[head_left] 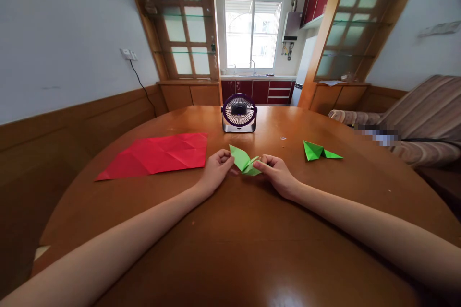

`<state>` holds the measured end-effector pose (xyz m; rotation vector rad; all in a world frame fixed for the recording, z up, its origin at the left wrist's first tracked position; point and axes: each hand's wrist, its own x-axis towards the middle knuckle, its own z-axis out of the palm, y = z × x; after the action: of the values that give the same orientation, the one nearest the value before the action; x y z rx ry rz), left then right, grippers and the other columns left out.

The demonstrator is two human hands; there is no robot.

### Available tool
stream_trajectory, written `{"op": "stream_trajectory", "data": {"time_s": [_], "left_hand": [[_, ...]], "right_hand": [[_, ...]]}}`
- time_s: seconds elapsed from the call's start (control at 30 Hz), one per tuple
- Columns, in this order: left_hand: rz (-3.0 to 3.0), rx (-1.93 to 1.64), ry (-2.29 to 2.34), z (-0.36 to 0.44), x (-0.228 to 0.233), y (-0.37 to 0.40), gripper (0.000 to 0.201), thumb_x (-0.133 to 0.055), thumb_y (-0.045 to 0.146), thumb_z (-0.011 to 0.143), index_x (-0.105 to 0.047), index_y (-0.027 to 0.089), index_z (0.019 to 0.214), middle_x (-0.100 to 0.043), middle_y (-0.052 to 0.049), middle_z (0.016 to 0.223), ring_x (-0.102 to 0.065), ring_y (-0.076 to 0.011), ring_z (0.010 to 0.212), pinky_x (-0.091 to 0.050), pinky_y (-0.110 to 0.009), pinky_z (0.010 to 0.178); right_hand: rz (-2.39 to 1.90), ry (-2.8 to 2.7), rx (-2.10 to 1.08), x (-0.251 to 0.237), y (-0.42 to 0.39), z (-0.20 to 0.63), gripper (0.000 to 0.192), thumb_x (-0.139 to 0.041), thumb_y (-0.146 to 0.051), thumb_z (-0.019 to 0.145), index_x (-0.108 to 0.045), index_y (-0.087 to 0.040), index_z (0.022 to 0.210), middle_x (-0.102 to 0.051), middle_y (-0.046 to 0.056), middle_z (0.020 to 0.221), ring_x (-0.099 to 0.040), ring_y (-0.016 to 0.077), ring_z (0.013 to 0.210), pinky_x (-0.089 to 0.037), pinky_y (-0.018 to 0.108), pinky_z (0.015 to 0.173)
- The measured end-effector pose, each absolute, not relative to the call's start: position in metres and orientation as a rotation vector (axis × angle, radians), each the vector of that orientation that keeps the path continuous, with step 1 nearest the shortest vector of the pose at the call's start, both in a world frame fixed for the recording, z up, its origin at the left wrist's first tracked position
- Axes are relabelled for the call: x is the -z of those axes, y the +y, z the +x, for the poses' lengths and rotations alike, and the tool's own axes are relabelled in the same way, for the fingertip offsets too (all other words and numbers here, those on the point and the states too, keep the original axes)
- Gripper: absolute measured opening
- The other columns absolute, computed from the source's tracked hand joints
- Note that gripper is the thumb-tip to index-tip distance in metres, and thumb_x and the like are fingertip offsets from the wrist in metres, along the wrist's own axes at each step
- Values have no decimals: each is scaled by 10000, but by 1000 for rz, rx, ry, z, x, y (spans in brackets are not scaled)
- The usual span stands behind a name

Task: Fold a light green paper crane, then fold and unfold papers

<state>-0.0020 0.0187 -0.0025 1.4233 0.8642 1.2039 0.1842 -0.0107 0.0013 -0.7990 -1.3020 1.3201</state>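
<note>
Centrally, hands (245, 172) pinching green origami (244, 160), table (230, 249) roomy

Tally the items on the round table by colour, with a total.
Green folded paper pieces: 2, one held by the left hand and right hand, one lying to the right
Red creased paper sheet: 1
Dark desk fan: 1
Total: 4

light green folded paper (244, 160), red creased sheet (158, 154), purple fan (239, 112) (glossy brown table (230, 230))
</note>
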Motion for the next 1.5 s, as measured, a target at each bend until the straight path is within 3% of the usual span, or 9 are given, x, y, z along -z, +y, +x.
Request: {"op": "stream_trajectory", "data": {"time_s": [0.17,0.43,0.73,0.9,1.03,1.17,1.5], "left_hand": [[1167,-1240,849,-4,0,18,175,-634,280,725,-498,172,748,-629,23,587,-646,-138,546,-553,-265,583],[1015,-1267,838,-9,-5,19,78,-590,200,722,-555,134,746,-685,-46,681,-670,-153,604,-565,-281,632],[960,-1223,770,-12,-9,18,84,-565,156,725,-608,107,779,-709,-83,744,-692,-183,675,-581,-323,697],[1055,-1105,765,-13,-11,18,165,-657,185,709,-613,122,854,-707,-80,846,-693,-202,702,-592,-375,688],[1120,-1072,787,-12,-8,17,263,-683,193,698,-659,152,957,-711,-72,918,-688,-207,739,-594,-359,647],[1159,-1041,760,-15,-7,19,201,-699,220,726,-723,111,892,-726,-112,927,-692,-212,791,-581,-298,662],[999,-1021,776,-22,-11,24,169,-686,155,799,-724,73,942,-719,-148,1018,-703,-195,835,-609,-274,736]], "right_hand": [[-763,-1312,-1321,0,-7,190,519,-791,-487,643,-376,-190,552,-419,-70,530,-365,74,507,-270,230,507],[-758,-1276,-1393,0,-2,198,424,-776,-422,684,-448,-179,567,-459,-54,570,-418,80,536,-330,231,529],[-762,-1117,-1404,0,3,201,358,-838,-343,584,-525,-169,570,-627,-7,693,-596,132,688,-488,310,735],[-802,-1122,-1402,0,-1,199,368,-850,-302,566,-504,-176,569,-610,-31,635,-587,112,628,-488,279,688],[-788,-1123,-1423,-2,-6,195,301,-854,-245,559,-587,-178,680,-651,-34,693,-605,95,629,-481,235,639],[-786,-1082,-1482,-4,-5,196,377,-851,-200,551,-655,-184,873,-715,14,835,-666,134,724,-527,271,710],[-800,-1023,-1572,-4,15,213,415,-812,-104,608,-665,-167,991,-736,53,872,-696,144,726,-577,253,699]]}}
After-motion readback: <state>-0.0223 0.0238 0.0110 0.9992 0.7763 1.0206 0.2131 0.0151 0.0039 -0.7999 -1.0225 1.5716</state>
